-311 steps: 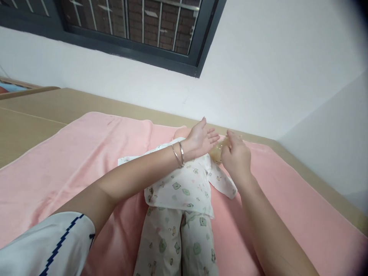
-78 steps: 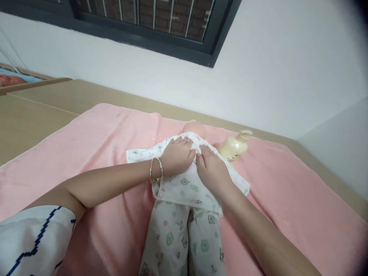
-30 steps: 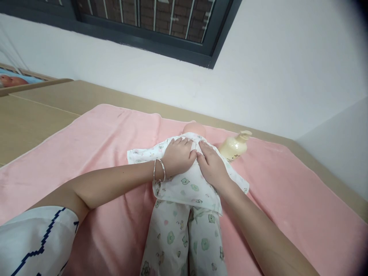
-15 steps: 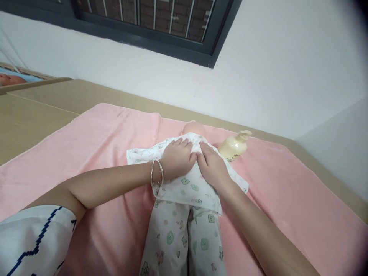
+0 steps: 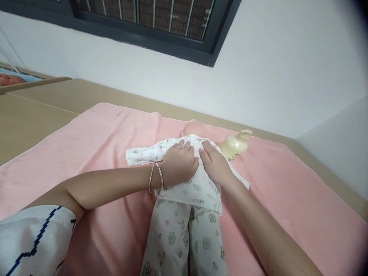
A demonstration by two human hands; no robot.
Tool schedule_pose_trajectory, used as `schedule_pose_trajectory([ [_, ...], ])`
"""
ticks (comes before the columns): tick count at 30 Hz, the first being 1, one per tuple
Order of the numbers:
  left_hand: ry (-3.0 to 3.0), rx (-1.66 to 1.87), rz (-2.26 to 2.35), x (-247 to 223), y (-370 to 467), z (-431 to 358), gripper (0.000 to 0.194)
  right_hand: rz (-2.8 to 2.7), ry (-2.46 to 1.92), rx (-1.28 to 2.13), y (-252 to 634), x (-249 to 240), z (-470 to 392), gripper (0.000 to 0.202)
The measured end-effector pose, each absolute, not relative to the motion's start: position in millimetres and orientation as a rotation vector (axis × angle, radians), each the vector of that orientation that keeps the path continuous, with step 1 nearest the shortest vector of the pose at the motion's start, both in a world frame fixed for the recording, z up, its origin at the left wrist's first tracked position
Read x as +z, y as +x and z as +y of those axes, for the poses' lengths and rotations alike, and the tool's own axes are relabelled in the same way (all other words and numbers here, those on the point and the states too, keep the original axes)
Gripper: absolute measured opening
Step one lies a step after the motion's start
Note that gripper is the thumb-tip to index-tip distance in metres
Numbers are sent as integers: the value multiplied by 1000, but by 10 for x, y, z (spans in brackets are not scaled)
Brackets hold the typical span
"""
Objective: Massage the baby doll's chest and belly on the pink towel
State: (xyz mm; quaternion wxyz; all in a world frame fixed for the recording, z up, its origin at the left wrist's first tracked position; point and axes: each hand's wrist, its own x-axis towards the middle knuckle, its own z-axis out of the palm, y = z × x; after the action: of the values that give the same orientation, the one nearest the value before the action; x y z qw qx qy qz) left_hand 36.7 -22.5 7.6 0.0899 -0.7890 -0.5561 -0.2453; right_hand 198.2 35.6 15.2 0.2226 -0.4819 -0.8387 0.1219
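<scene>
A baby doll (image 5: pixel 194 129) lies on a pink blanket, its rounded head away from me. It wears a white printed top (image 5: pixel 201 193) and matching pants (image 5: pixel 169 234) with green and pink figures. My left hand (image 5: pixel 179 161), with silver bangles at the wrist, lies palm down on the upper part of the top, fingers stretched toward the head. Beside it, my right hand (image 5: pixel 215 163) rests flat on the top's right side. A narrow gap of cloth shows between the two hands. The doll's face is not visible.
Right of the doll's head stands a pale yellow pump bottle (image 5: pixel 235 145) on the pink blanket (image 5: pixel 100 138). The blanket covers a wooden surface (image 5: pixel 34 122) against a white wall. A dark-framed window (image 5: pixel 138 38) is above. Something reddish (image 5: pixel 11 79) lies at the far left.
My hands have drawn slightly apart on the top, the thumbs no longer meeting. The cloth has shifted a little under them. The bottle stays in place.
</scene>
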Motion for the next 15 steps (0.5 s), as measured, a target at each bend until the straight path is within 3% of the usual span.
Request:
schedule_pose_trajectory([
  [7,-2336,-764,-1843,67,290,25,39,-2368,-1364,203,1843,334,-23,41],
  [15,-2315,-821,-1840,8,317,21,42,-2313,-1313,327,1930,113,261,60],
])
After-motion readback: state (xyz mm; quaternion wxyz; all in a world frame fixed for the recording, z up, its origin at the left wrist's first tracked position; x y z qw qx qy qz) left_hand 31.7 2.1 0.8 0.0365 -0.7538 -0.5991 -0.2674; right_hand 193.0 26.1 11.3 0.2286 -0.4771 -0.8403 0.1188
